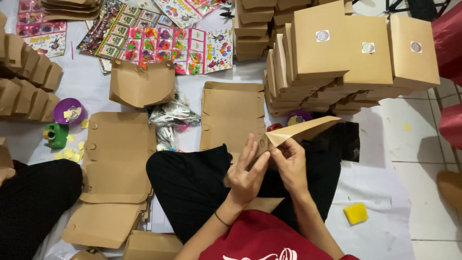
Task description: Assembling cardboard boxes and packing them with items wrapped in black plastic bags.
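Observation:
I sit cross-legged on the floor and hold a flat brown cardboard box blank over my lap. My right hand grips its near corner from below. My left hand presses against the same corner, fingers stretched up along the fold. The blank slants up and to the right, partly folded. A stack of unfolded blanks lies on the floor just beyond my knees.
Tall piles of finished brown boxes with round stickers stand at the back right. More flat blanks lie to my left, next to silver packets, toy cards, a purple tape roll and another person's dark-clothed leg. A yellow sponge lies at right.

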